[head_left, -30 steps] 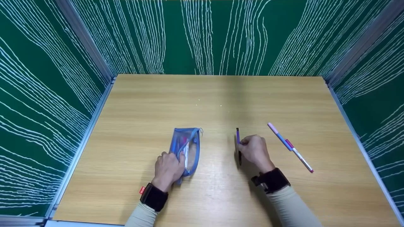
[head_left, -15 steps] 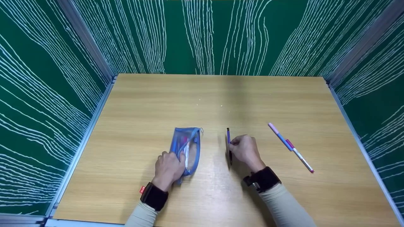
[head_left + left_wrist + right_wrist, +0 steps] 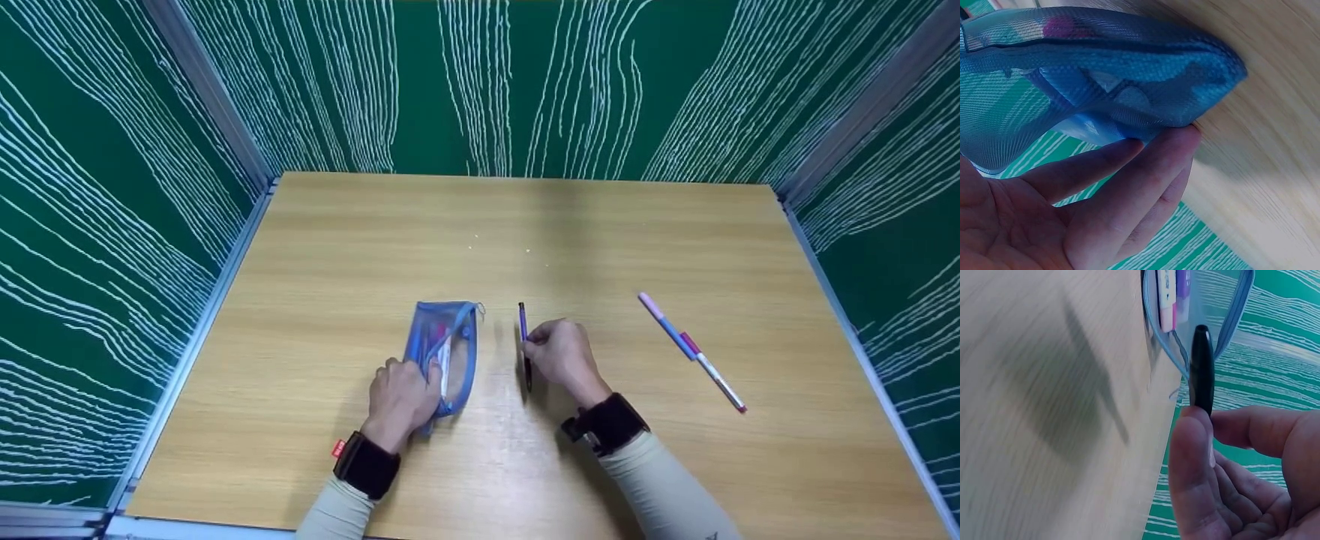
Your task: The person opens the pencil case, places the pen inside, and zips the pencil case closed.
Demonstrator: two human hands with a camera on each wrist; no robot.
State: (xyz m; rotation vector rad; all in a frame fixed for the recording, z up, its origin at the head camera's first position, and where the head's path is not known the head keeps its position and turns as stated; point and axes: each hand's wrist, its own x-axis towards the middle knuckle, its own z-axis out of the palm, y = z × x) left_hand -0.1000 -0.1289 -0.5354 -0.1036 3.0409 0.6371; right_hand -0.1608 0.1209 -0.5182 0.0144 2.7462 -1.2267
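Note:
A blue mesh pencil case (image 3: 420, 334) lies on the wooden table left of centre, its zipper side parted, with markers inside it. My left hand (image 3: 399, 397) holds its near end, thumb on the top and fingers along the left side. In the left wrist view the fingertips (image 3: 1185, 138) touch the mesh. To the right, my right hand (image 3: 564, 356) pinches a slim pen (image 3: 523, 319) with purple and black parts between thumb and fingers, slightly above the table. Its black end (image 3: 1202, 371) points up at the case's opening in the right wrist view.
At the right lie a pink-and-blue marker (image 3: 666, 325) and a white marker with a magenta cap (image 3: 715, 375), end to end on a slant. Green panels (image 3: 517, 90) with white lines wall the table (image 3: 360, 247). Tiny pale specks dot its middle.
My right hand has moved left with the pen, closer to the pencil case. The left hand and the case stay in place, as do the two markers on the right.

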